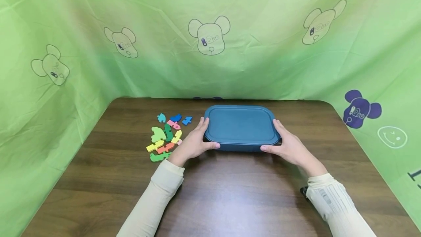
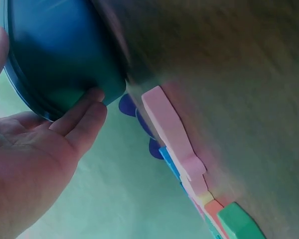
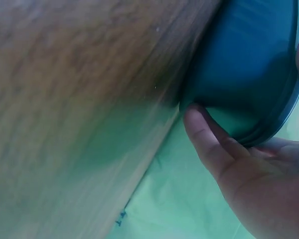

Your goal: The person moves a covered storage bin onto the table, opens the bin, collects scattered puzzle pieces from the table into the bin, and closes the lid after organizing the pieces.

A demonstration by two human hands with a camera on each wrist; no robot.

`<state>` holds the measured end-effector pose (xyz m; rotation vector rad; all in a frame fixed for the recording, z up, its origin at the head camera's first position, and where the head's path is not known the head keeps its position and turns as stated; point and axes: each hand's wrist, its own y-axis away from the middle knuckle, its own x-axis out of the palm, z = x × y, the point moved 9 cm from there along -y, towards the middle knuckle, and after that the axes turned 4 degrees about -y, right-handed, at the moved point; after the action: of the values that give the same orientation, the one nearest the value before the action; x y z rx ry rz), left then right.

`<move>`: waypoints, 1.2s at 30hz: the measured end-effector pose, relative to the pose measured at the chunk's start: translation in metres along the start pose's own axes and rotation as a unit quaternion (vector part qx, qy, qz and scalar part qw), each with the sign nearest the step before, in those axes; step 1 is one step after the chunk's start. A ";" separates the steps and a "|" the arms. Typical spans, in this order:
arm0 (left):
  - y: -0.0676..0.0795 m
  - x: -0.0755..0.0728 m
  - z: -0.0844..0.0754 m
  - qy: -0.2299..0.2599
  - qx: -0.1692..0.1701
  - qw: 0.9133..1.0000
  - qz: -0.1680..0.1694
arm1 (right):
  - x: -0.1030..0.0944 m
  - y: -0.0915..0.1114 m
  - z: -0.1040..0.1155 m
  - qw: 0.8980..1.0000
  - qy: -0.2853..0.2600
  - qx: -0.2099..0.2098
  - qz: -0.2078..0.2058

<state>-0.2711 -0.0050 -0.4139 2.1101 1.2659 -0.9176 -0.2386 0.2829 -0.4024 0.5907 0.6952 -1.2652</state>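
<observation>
A blue rectangular storage box (image 1: 241, 124) with its lid on sits at the middle of the table's far half. My left hand (image 1: 194, 143) grips its left end, thumb at the front edge and fingers along the side. At the opposite end, my right hand (image 1: 290, 148) holds the box the same way. The left wrist view has the fingers of the left hand (image 2: 45, 149) bent under the lid's rim against the box wall (image 2: 65, 55). In the right wrist view, fingertips of the right hand (image 3: 239, 169) press near the box's bottom corner.
Left of the box lie several colourful puzzle pieces, among them a light green one (image 1: 158, 134), a dark green one (image 1: 168, 133) and a pink one (image 2: 169, 129). They are close to my left forearm. A green printed cloth (image 1: 158, 65) hangs around the wooden table (image 1: 230, 200).
</observation>
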 end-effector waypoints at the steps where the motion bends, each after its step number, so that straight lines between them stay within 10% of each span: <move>1: 0.000 0.000 -0.001 0.000 0.002 1.000 -0.001 | 0.000 0.000 0.000 1.000 0.001 0.002 0.001; 36: -0.009 -0.003 -0.054 -0.060 0.048 0.997 -0.016 | -0.045 0.028 -0.007 0.999 0.005 0.007 -0.035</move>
<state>-0.2648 0.0362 -0.3775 2.0779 1.2215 -1.1219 -0.2189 0.3229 -0.3731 0.5890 0.7219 -1.3343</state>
